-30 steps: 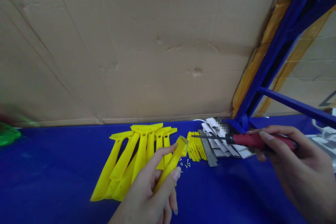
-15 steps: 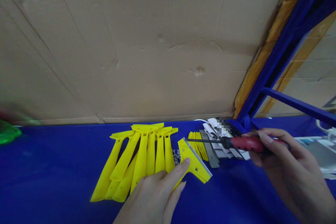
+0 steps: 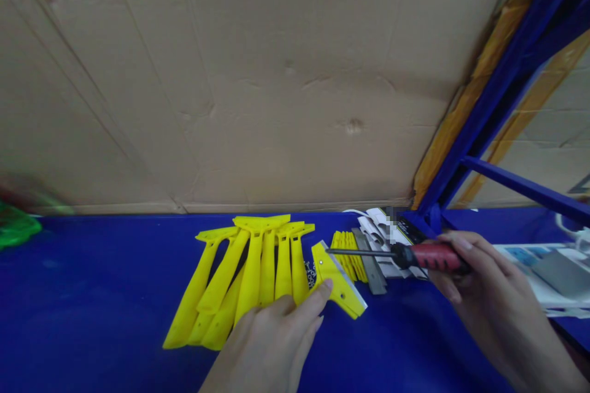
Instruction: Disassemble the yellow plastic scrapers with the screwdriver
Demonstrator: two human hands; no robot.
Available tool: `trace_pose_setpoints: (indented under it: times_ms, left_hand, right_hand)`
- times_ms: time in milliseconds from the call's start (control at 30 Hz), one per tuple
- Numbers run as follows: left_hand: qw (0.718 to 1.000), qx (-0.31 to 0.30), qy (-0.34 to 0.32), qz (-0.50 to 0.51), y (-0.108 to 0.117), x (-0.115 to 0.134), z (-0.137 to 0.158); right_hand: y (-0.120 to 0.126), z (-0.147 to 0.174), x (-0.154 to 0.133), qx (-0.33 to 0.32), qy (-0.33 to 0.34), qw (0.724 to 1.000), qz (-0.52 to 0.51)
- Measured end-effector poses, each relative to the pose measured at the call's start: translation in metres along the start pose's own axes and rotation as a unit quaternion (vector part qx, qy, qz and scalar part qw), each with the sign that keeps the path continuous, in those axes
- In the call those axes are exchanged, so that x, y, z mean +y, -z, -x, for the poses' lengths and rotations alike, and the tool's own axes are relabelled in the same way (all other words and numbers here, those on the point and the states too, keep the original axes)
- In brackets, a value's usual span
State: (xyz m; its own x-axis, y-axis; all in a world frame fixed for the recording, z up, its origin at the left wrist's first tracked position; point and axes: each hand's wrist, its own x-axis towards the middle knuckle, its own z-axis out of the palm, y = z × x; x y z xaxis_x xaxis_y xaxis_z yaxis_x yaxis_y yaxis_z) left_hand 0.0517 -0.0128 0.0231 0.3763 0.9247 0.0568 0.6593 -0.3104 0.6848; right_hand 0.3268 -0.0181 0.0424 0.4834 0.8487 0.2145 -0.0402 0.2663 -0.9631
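My left hand (image 3: 276, 334) is closed around the handle of a yellow scraper (image 3: 338, 288), whose head with a metal blade edge points up and right. In my right hand (image 3: 491, 295) is a screwdriver (image 3: 436, 256) with a red and black grip, its shaft lying level to the left. The tip is at the upper end of the scraper head; whether it touches cannot be made out. Several yellow scraper handles (image 3: 249, 270) lie in an overlapping row left of the held scraper. Small screws (image 3: 311, 273) lie partly hidden behind it.
Yellow plastic pieces (image 3: 351, 258), grey metal blades (image 3: 370, 263) and white printed cards (image 3: 389, 245) lie behind the screwdriver on the blue table (image 3: 101, 301). Cardboard (image 3: 276, 73) stands behind. A blue metal frame (image 3: 488, 110) rises at right, and green plastic (image 3: 18, 224) sits far left.
My right hand and the screwdriver have shifted slightly, with the tip a little lower over the scraper head. The whole view has moved slightly. My left hand keeps its hold.
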Motion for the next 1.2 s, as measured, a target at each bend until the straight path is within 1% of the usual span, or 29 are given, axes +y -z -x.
trace_pose_setpoints:
  times_ms: [100, 167, 233, 333, 367, 433, 467, 533, 567, 600, 633, 667, 700, 767, 800, 833, 900, 967, 1033, 1067, 1133, 1200]
  left_hand:
    - [0.999, 0.022, -0.005, 0.039, 0.000, -0.001, 0.002]
    - [0.998, 0.025, -0.006, 0.051, 0.000, -0.001, 0.003]
    - [0.999, 0.023, -0.008, 0.046, 0.000, -0.001, 0.004]
    - [0.999, 0.024, -0.018, 0.025, -0.001, -0.003, 0.004]
    - [0.999, 0.024, -0.024, 0.014, -0.001, -0.004, 0.004]
    - [0.999, 0.025, -0.046, -0.009, -0.003, -0.006, 0.004]
    - [0.998, 0.027, -0.063, -0.015, -0.003, -0.007, 0.003]
    - [0.996, 0.042, -0.083, -0.008, -0.004, -0.009, 0.003]
    - [0.996, 0.051, -0.074, 0.008, -0.004, -0.009, 0.003]
    - [0.997, 0.053, -0.048, 0.034, -0.004, -0.008, 0.003]
    - [0.996, 0.050, -0.011, 0.069, -0.002, -0.007, 0.002]
    - [0.992, 0.044, 0.033, 0.115, -0.001, -0.005, 0.001]
    - [0.983, 0.034, 0.073, 0.167, 0.002, -0.004, -0.001]
    - [0.953, 0.021, 0.123, 0.275, 0.008, 0.001, -0.004]
    - [0.938, 0.020, 0.133, 0.320, 0.011, 0.003, -0.006]
    - [0.924, 0.024, 0.138, 0.355, 0.014, 0.006, -0.008]
    - [0.905, 0.025, 0.141, 0.400, 0.018, 0.009, -0.010]
    - [0.895, 0.017, 0.144, 0.422, 0.021, 0.011, -0.010]
    - [0.888, 0.008, 0.146, 0.436, 0.021, 0.013, -0.009]
    - [0.885, 0.005, 0.147, 0.442, 0.020, 0.013, -0.008]
    - [0.881, 0.002, 0.147, 0.451, 0.019, 0.013, -0.007]
    - [0.877, 0.001, 0.148, 0.457, 0.018, 0.012, -0.007]
  right_hand:
    - [0.000, 0.000, 0.000, 0.000, 0.002, 0.999, 0.039]
    - [-0.001, 0.000, 0.000, -0.001, -0.006, 1.000, 0.015]
    - [-0.002, 0.001, 0.000, 0.005, -0.012, 1.000, 0.000]
    - [-0.003, 0.000, 0.000, 0.018, -0.018, 1.000, 0.017]
    - [-0.004, 0.000, -0.001, 0.023, -0.028, 0.999, -0.001]
    - [-0.005, -0.002, -0.002, 0.042, -0.057, 0.995, -0.070]
    - [-0.006, -0.003, -0.002, 0.057, -0.080, 0.990, -0.102]
    - [-0.006, -0.004, -0.002, 0.084, -0.146, 0.976, -0.141]
    - [-0.006, -0.004, -0.002, 0.076, -0.184, 0.969, -0.149]
    - [-0.005, -0.004, -0.002, 0.052, -0.216, 0.964, -0.147]
    - [-0.004, -0.002, -0.002, 0.019, -0.233, 0.963, -0.135]
    - [-0.003, -0.001, -0.002, -0.016, -0.230, 0.967, -0.112]
    - [-0.002, 0.001, -0.002, -0.051, -0.208, 0.974, -0.078]
    - [0.001, 0.005, -0.001, -0.110, -0.133, 0.985, 0.015]
    - [0.002, 0.006, -0.001, -0.139, -0.089, 0.984, 0.069]
    - [0.003, 0.008, 0.001, -0.171, -0.045, 0.976, 0.125]
    - [0.003, 0.012, 0.005, -0.226, 0.046, 0.944, 0.237]
    - [0.000, 0.018, 0.010, -0.253, 0.135, 0.899, 0.332]
    - [-0.005, 0.025, 0.016, -0.283, 0.192, 0.855, 0.391]
    - [-0.009, 0.029, 0.018, -0.307, 0.203, 0.837, 0.406]
    - [-0.016, 0.035, 0.022, -0.357, 0.201, 0.804, 0.431]
    - [-0.023, 0.039, 0.024, -0.382, 0.193, 0.780, 0.458]
